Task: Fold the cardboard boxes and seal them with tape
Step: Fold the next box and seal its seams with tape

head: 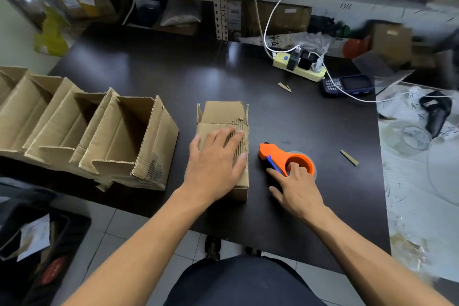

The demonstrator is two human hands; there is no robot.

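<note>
A small brown cardboard box (224, 117) lies on the dark table (173, 74), its far flap standing up and its top torn. My left hand (216, 164) presses flat on the box top with straight fingers. Just right of the box sits an orange tape dispenser (278, 154) with a blue part and a clear tape roll. My right hand (295, 186) rests on the dispenser, with fingers reaching into its orange ring and thumb beside the blue part.
A row of folded open-topped cardboard boxes (119, 136) lies at the left. A yellow power strip (299, 67) with cables and a dark handheld scanner (347, 85) sit at the far right. Cardboard scraps (349, 157) lie on the table. Clear plastic covers the right side.
</note>
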